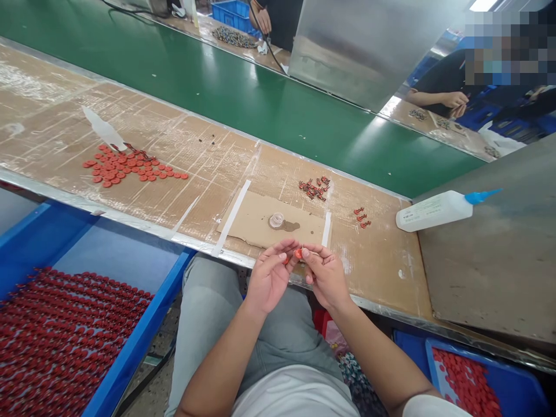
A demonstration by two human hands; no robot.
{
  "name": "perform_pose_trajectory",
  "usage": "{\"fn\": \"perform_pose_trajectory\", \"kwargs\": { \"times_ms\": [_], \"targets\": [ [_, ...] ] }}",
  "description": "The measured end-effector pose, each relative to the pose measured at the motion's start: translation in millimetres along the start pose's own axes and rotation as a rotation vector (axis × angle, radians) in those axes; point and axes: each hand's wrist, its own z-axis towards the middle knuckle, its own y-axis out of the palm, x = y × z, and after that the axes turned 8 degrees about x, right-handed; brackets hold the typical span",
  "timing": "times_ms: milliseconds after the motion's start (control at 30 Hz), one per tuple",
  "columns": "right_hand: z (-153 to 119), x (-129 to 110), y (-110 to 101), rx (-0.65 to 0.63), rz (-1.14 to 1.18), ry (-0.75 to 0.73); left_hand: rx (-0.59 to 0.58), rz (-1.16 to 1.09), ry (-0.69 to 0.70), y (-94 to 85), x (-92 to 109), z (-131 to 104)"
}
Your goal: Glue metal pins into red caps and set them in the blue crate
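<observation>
My left hand (270, 280) and my right hand (328, 274) meet at the table's front edge, fingertips pinched together. Between them is a small red part (298, 253), partly covered by the fingers, so its exact shape is hidden. Just beyond the hands a cardboard piece (256, 223) is taped to the table. On it sits a small round pale cap-like dish (276, 220) beside a dark wet-looking stain. Farther back lies a cluster of small red-and-dark parts (313, 189). To the right, several similar red parts (362, 218) form a short column.
Red discs (125, 166) are heaped at left near a white strip (103, 127). A white bottle with a blue nozzle (436, 211) is at right by a metal panel. A blue tray (167, 284) holds rows of red parts. Beyond the green belt (226, 87), other people's hands work.
</observation>
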Motion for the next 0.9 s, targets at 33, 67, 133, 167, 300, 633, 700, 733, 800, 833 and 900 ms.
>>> {"fn": "perform_pose_trajectory", "kwargs": {
  "times_ms": [33,67,133,167,300,633,700,733,800,833,900],
  "targets": [
    [0,0,1,-0.003,0.025,0.023,-0.009,-0.023,-0.009,-0.2,0,0],
    [-1,1,1,-0.001,0.047,0.04,-0.015,-0.05,-0.022,-0.3,1,1],
    [-1,2,2,0.016,0.083,0.055,-0.016,-0.096,-0.045,-0.3,3,1],
    [-1,3,2,0.028,0.101,0.055,-0.013,-0.108,-0.05,-0.3,4,1],
    [0,3,2,0.058,0.158,0.049,-0.001,-0.101,-0.06,-1.3,6,0],
    [-1,5,0,0.035,0.16,0.022,-0.012,0.119,0.068,5.4,-1,-3],
    [-1,7,-1,0.033,0.148,-0.007,-0.018,0.15,0.092,7.6,-2,-4],
    [-2,7,-1,0.031,0.138,-0.019,-0.013,0.164,0.1,8.3,-3,-5],
    [-2,8,-1,0.029,0.115,-0.043,0.009,0.185,0.11,8.6,-3,-6],
    [-3,8,-1,0.03,0.102,-0.055,0.023,0.189,0.114,8.5,-4,-6],
    [-5,8,0,0.028,0.072,-0.076,0.055,0.186,0.125,7.9,-4,-5]
  ]
}}
